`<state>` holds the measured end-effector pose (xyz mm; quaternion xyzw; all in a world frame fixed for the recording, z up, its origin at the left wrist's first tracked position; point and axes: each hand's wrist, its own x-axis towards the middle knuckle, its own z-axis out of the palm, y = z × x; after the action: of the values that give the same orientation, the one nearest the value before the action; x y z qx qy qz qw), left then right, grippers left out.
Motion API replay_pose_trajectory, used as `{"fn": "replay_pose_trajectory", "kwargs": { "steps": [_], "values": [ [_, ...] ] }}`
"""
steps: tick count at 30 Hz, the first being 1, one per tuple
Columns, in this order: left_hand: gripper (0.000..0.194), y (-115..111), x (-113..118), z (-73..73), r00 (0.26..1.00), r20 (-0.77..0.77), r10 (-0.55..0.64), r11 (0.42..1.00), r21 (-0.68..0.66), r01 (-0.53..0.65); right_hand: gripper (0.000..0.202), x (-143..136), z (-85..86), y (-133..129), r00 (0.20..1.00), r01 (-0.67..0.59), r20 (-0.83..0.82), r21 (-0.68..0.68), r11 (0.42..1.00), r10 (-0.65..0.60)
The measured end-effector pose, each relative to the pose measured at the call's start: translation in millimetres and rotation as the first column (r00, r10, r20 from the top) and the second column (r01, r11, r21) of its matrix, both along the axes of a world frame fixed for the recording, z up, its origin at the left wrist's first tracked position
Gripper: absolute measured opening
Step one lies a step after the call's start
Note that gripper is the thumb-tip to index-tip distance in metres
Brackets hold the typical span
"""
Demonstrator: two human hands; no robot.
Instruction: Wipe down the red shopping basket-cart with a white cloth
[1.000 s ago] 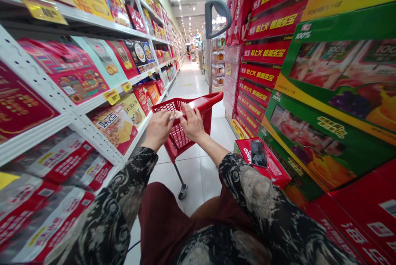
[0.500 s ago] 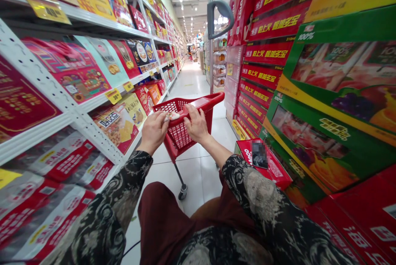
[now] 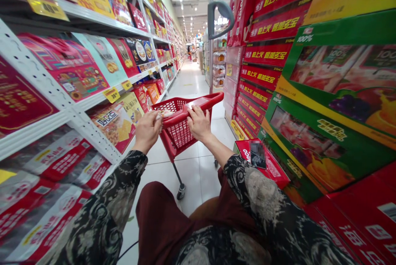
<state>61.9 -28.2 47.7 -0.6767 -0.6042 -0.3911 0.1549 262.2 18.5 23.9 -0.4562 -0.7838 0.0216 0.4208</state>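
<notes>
A red plastic shopping cart with a perforated basket stands in front of my knees, its handle bar slanting up to the right. My left hand is closed at the bar's left end, pinching a small whitish crumpled cloth or tissue that lies against the bar. Over the middle of the same bar curl the fingers of my right hand. The inside of the basket is mostly hidden by the handle side.
Shelves of packaged snacks run along the left. Stacked red drink cartons and green juice boxes line the right. A dark phone-like object lies on a red box low at right. A grey pole handle rises beyond the cart.
My left hand has slid a little left and toward me along the bar with the whitish cloth. My right hand has shifted slightly right. The cart stays almost in place.
</notes>
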Motion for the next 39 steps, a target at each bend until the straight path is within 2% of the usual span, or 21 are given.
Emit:
{"fn": "replay_pose_trajectory", "kwargs": {
  "steps": [3,8,11,13,18,20,22,26,28,30,34,39],
  "values": [
    [0.041,3.3,1.3,-0.3,1.000,0.027,-0.002,1.000,0.017,0.002,0.038,-1.8,-0.6,0.1,1.000,0.018,-0.017,0.005,1.000,-0.018],
    [0.034,12.1,39.3,5.2,0.977,-0.179,-0.114,0.993,-0.009,0.114,0.040,-4.6,1.2,-1.6,0.999,0.028,-0.016,-0.014,1.000,-0.028],
    [0.034,11.7,53.1,7.4,0.962,-0.243,-0.123,0.992,-0.019,0.122,0.040,-2.2,1.7,-1.8,1.000,0.025,-0.010,-0.007,1.000,-0.025],
    [0.032,7.6,49.1,5.6,0.964,-0.248,-0.094,0.995,-0.005,0.096,0.040,0.5,1.2,-1.2,1.000,0.016,-0.003,0.007,1.000,-0.016],
    [0.031,-7.3,17.5,-2.0,0.982,-0.182,0.044,0.999,0.036,-0.039,0.038,3.2,-1.2,0.8,1.000,0.004,-0.001,0.035,0.999,-0.004],
    [0.032,-9.2,15.7,-1.6,0.986,-0.139,0.092,0.995,0.046,-0.087,0.038,1.6,-2.2,1.1,1.000,0.001,-0.006,0.040,0.999,-0.001],
    [0.031,-6.9,25.9,0.6,0.985,-0.149,0.085,0.996,0.042,-0.080,0.039,-0.2,-3.0,1.1,1.000,0.005,-0.010,0.042,0.999,-0.005],
    [0.029,2.7,58.2,3.8,0.964,-0.264,-0.032,0.999,-0.005,0.032,0.039,-0.6,-3.9,1.6,1.000,0.027,0.001,0.048,0.998,-0.027],
    [0.030,4.0,63.5,2.8,0.961,-0.274,-0.037,0.999,-0.007,0.036,0.039,1.2,-4.0,2.2,1.000,0.022,0.013,0.054,0.998,-0.023],
    [0.029,1.2,57.0,0.7,0.962,-0.272,-0.028,1.000,0.002,0.030,0.039,2.8,-4.3,2.8,1.000,0.010,0.021,0.060,0.998,-0.011],
    [0.031,-6.6,27.5,-1.4,0.979,-0.204,0.021,1.000,0.013,-0.018,0.041,2.2,-6.4,3.2,1.000,0.001,0.016,0.064,0.998,-0.002],
    [0.034,-0.9,12.1,-1.1,0.993,0.065,0.095,0.996,-0.012,-0.094,0.043,-1.7,-6.7,3.9,0.999,0.040,-0.026,0.042,0.998,-0.039]
  ]
}}
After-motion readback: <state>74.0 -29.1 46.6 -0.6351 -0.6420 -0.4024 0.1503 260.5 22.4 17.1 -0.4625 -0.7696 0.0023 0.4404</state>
